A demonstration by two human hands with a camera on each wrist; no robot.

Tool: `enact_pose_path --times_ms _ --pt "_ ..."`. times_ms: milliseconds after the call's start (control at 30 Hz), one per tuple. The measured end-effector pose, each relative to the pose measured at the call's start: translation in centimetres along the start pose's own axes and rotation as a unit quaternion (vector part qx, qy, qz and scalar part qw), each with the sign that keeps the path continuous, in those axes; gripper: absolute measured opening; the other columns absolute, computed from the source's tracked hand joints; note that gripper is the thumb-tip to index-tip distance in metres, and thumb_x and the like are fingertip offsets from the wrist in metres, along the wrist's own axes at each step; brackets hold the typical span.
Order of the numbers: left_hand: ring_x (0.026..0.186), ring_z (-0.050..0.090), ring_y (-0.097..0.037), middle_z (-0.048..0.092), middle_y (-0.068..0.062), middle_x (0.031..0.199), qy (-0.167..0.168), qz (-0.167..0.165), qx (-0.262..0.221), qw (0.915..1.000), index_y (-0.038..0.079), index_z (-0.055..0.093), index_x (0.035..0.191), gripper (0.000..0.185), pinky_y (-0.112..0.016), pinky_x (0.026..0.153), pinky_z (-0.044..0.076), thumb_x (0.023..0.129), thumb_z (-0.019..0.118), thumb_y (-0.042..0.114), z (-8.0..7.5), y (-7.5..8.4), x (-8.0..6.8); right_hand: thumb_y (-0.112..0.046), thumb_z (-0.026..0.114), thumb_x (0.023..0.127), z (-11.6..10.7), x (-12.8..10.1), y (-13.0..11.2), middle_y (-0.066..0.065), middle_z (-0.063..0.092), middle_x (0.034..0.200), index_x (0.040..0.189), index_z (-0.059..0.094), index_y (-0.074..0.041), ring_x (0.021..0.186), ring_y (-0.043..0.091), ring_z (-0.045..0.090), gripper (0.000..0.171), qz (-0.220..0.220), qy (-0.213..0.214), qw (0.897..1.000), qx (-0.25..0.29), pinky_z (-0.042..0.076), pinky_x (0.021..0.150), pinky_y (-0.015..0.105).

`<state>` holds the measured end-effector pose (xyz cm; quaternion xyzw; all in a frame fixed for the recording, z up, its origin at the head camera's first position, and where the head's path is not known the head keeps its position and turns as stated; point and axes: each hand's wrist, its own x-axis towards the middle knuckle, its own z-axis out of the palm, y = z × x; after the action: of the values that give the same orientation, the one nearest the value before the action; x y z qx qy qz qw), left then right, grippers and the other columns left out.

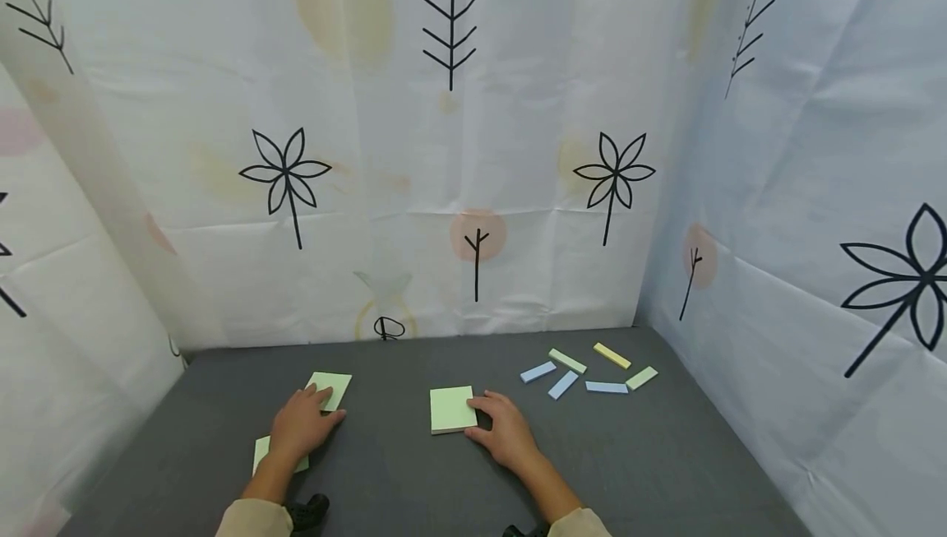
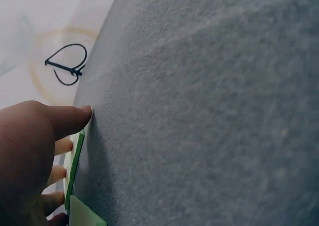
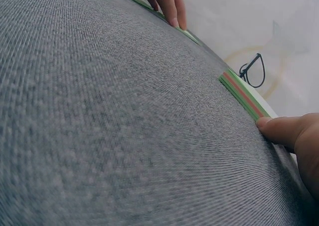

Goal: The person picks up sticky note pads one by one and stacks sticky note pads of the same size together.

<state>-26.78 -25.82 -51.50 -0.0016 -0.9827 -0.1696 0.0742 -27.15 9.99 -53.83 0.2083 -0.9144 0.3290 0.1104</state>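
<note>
Nearest the wearer: two beige sleeves at the lower edge of the head view, forearms reaching forward over the dark grey felt-like tabletop [image 1: 414, 479].

Pale green square paper sheet [image 1: 261, 451], lying flat on the grey surface, partly hidden under the left wrist.

Left hand [image 1: 302, 423]: palm down, fingers stretched and relaxed, fingertips resting on the near edge of a second pale green square sticky note [image 1: 331, 389] that lies flat, slightly turned, just beyond it. In the left wrist view the thumb [image 2: 70, 120] touches the grey cloth beside the note's green edge (the other fingers lie on top of the paper); nothing is gripped.

Right hand [image 1: 503, 430]: palm down, fingers loosely extended, thumb and fingertips against the right side of a thick pale green square pad of sticky notes [image 1: 452, 409], which sits flat near the middle of the tabletop. The right wrist view shows the thumb tip [image 3: 279, 128] pressed to the pad's edge [image 3: 244, 94] (a reddish layer shows within the green stack). Whether any finger curls under the pad cannot be told.

Farther right, well apart from both hands: a loose scatter of six narrow paper strips [image 1: 584, 368], three pale blue, two pale green, one yellow, lying flat.

Farthest: white fabric backdrop [image 1: 473, 150] printed with black line-drawn leaves and flowers, enclosing the table on three sides.
</note>
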Motion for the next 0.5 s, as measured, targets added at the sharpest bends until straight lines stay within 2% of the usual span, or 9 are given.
enact_pose_path --times_ms 300,500 --pt "0.132 0.030 -0.054 0.041 -0.034 0.141 0.001 0.017 -0.037 0.9992 -0.004 0.058 0.130 0.055 -0.065 0.102 0.027 0.089 0.068 0.030 0.9 1.2 -0.2 -0.022 0.081 0.079 -0.1 -0.1 0.0 0.008 0.065 0.123 0.121 0.068 -0.010 0.124 0.032 0.051 0.046 -0.004 0.001 1.000 0.003 0.043 0.096 0.052" --pt "0.131 0.036 -0.050 0.048 -0.029 0.138 0.013 0.028 -0.037 0.9989 0.000 0.063 0.127 0.050 -0.063 0.101 0.031 0.088 0.070 0.030 1.3 2.1 -0.2 -0.022 0.081 0.079 0.0 -0.2 0.1 0.010 0.065 0.122 0.120 0.068 -0.009 0.123 0.034 0.051 0.045 -0.021 0.011 1.000 0.010 0.043 0.094 0.053"
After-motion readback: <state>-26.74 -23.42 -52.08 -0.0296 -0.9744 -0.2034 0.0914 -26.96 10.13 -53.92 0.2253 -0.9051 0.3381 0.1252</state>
